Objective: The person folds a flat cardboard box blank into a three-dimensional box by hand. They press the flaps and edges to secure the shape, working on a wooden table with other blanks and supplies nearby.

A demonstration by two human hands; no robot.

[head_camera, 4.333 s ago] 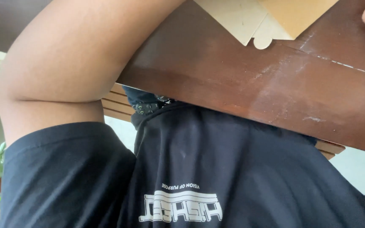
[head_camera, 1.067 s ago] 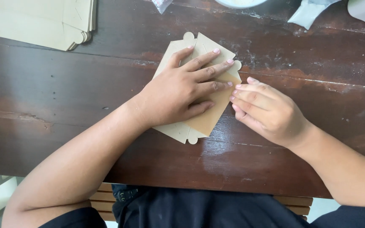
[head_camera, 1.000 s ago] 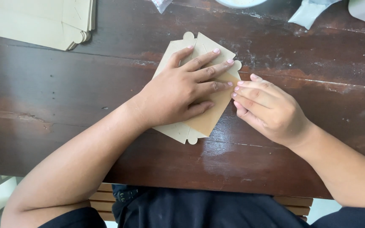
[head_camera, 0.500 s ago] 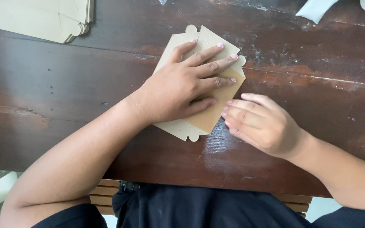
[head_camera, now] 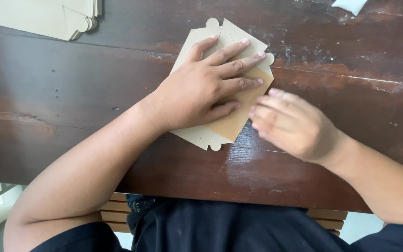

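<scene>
Cardboard box blank (head_camera: 232, 122), tan & flat, lies on dark wooden table (head_camera: 71, 93), w/ left hand (head_camera: 201, 91) pressed palm-down on it, fingers (head_camera: 232, 49) spread flat, gripping nothing. Right hand (head_camera: 292, 123), blurred, sits just right of blank, fingers loosely curled w/ tips at blank's right edge; contact can't be told, no grasp. Stack of like blanks (head_camera: 43, 16) lies well apart, up & left of blank, at table's far edge.
</scene>
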